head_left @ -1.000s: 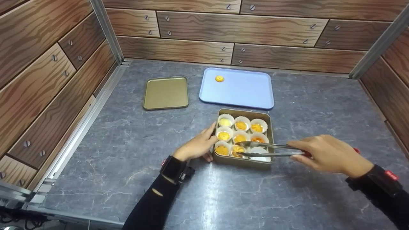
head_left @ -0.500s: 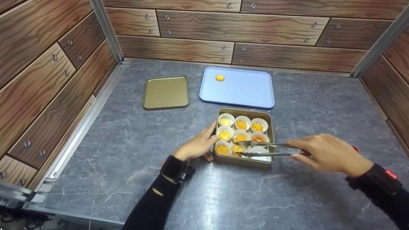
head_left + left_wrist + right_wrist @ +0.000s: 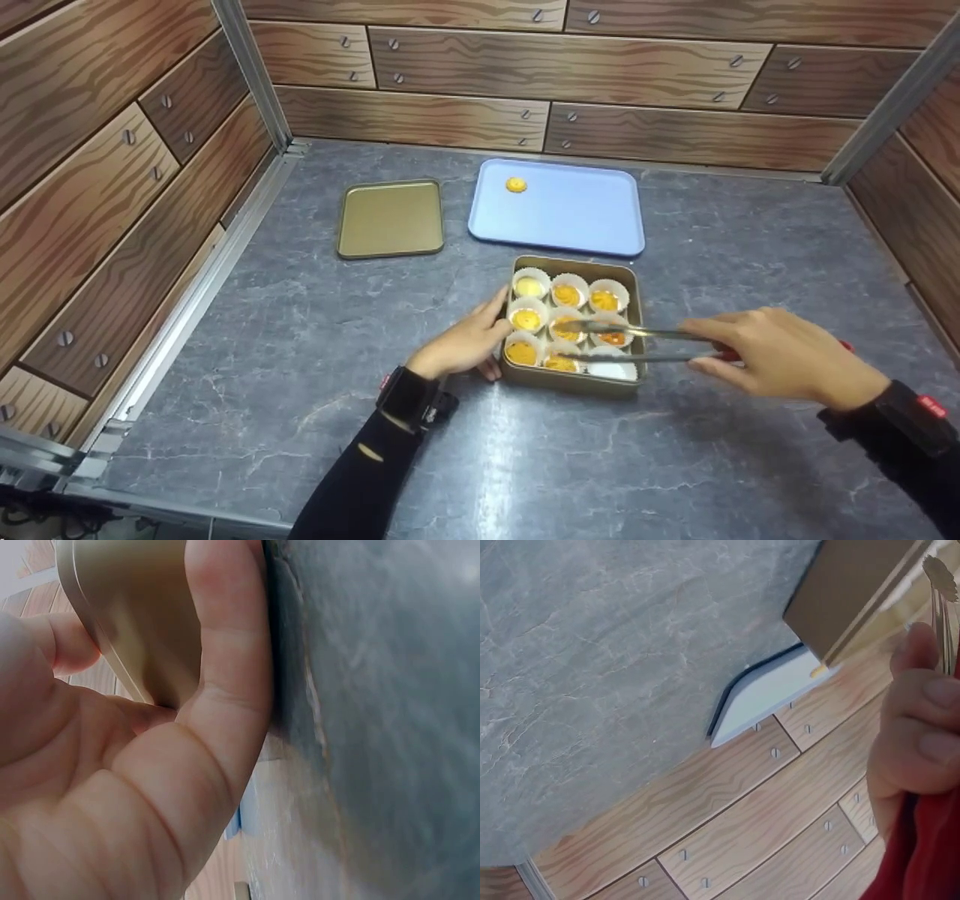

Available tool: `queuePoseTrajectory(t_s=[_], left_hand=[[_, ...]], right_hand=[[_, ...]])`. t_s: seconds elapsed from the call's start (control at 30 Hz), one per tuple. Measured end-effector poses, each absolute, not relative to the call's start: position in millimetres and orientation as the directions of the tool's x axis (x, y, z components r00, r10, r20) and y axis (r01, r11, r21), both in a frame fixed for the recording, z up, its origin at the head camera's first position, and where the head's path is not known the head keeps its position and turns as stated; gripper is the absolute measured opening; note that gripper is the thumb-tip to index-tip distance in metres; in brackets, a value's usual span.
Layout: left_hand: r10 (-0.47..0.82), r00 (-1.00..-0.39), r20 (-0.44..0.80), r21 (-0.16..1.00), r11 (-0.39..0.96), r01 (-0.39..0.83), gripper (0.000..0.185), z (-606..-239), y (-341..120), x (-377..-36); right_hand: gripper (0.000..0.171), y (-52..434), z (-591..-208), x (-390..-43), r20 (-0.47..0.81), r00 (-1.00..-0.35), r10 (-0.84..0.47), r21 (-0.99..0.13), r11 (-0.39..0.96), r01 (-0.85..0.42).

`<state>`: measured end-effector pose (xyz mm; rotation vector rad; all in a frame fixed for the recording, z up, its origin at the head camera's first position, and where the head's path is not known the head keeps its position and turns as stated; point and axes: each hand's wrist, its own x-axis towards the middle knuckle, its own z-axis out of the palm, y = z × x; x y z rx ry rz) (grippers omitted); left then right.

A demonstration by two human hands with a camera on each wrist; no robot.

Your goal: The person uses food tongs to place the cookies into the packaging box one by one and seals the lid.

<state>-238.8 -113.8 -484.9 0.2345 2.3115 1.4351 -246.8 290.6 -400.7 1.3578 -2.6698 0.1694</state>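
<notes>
My left hand (image 3: 465, 341) rests against the left wall of a gold tin (image 3: 574, 384), its fingers along the side and one at the rim. In the left wrist view, a finger lies low against the tin wall (image 3: 142, 607), close to the table. Paper cups in the tin hold yellow and orange pastries (image 3: 565, 295); the front right cup (image 3: 611, 369) shows only white. My right hand (image 3: 780, 356) holds metal tongs (image 3: 660, 332) with red grips (image 3: 930, 855). The tongs' arms are apart, reaching over the cups, one tip close above the front middle pastry (image 3: 561, 364).
Behind the tin lies a blue tray (image 3: 577, 217) with one yellow pastry (image 3: 516, 184) near its back left. A gold lid (image 3: 391, 219) lies left of the tray. Wood-patterned walls (image 3: 570, 67) enclose the back and sides of the grey table (image 3: 300, 375).
The front middle pastry, earlier between the tong tips, now sits lower in its cup. The tongs have risen slightly and spread a little. My left hand stays in place.
</notes>
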Motion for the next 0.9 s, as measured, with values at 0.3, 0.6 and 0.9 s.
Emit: queuePoseTrajectory(t_s=[0.3,0.6,0.9], left_hand=[[0.334,-0.908,-0.253,0.891,0.446,-0.083,0.072,-489,-119,-239],[0.340,-0.907,-0.247,0.898,0.431,-0.083,0.073,-489,-118,-239],[0.341,-0.907,-0.247,0.891,0.447,-0.074,0.073,-487,-114,-240]], right_hand=[[0.037,259,-388,-287,0.198,-0.773,-0.603,-0.213,0.743,-0.634],[0.041,185,-389,-358,0.025,-0.909,-0.415,-0.377,0.838,-0.393],[0.048,128,-395,-402,-0.095,-0.931,-0.351,-0.333,0.893,-0.303]])
